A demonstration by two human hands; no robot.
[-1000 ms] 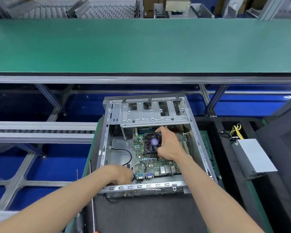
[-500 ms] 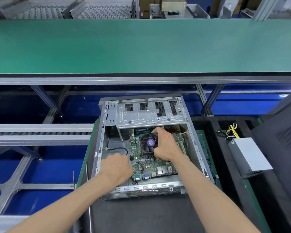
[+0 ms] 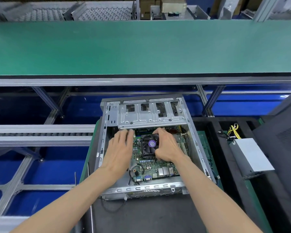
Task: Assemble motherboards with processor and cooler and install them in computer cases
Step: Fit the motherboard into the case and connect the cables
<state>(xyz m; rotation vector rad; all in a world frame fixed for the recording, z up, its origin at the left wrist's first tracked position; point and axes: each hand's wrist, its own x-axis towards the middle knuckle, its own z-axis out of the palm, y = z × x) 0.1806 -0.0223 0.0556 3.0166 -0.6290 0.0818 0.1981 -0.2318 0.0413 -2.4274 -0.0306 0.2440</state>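
Observation:
An open grey metal computer case (image 3: 198, 147) lies flat on the dark work mat in front of me. Inside it sits a green motherboard (image 3: 151, 167) with a black cooler fan (image 3: 149, 145) bearing a purple label. My right hand (image 3: 166, 147) grips the cooler from its right side, fingers curled over the far edge and thumb at the near edge. My left hand (image 3: 120, 148) reaches into the case with straight, blurred fingers over the board's far left edge, below the drive cage (image 3: 149, 115). It holds nothing that I can see.
A silver power supply (image 3: 250, 155) with yellow and black wires lies in a black tray to the right. A dark case panel (image 3: 284, 135) leans at far right. A green conveyor belt (image 3: 141, 47) runs across beyond the case. A roller rail (image 3: 40, 134) is on the left.
My left hand left the case's near left corner and travelled forward to the board's far left edge. My right hand kept its grip on the cooler.

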